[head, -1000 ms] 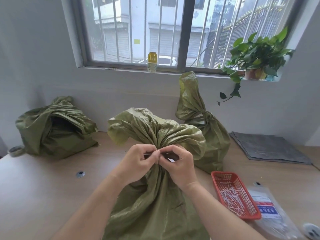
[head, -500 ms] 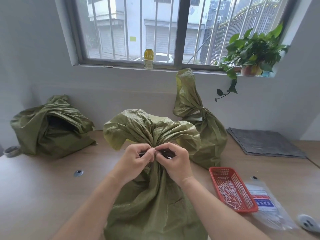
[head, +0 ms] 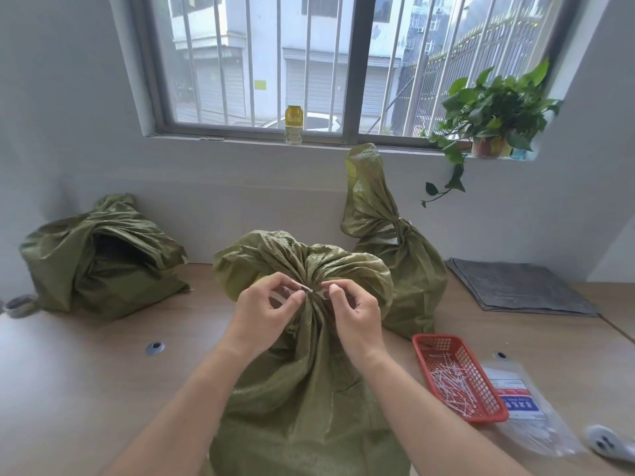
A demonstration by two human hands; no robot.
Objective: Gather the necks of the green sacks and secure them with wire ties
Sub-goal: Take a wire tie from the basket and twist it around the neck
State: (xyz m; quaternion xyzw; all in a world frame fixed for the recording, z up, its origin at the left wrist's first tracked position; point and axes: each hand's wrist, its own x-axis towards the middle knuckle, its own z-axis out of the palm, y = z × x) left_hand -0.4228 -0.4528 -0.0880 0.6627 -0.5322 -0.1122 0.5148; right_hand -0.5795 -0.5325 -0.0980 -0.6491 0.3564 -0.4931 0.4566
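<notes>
While our left hand point(head: 264, 312) pinches one end of the wire tie point(head: 305, 288), our right hand point(head: 355, 312) pinches the other at the gathered neck of the sack point(head: 309, 389).

To your left, a wide stretch of table point(head: 86, 389) is lying open between the middle sack point(head: 302, 407) and the open sack point(head: 99, 269). To your right, the basket point(head: 436, 337) is sitting just beside the middle sack, and the tied sack point(head: 409, 276) is standing close behind both.
</notes>
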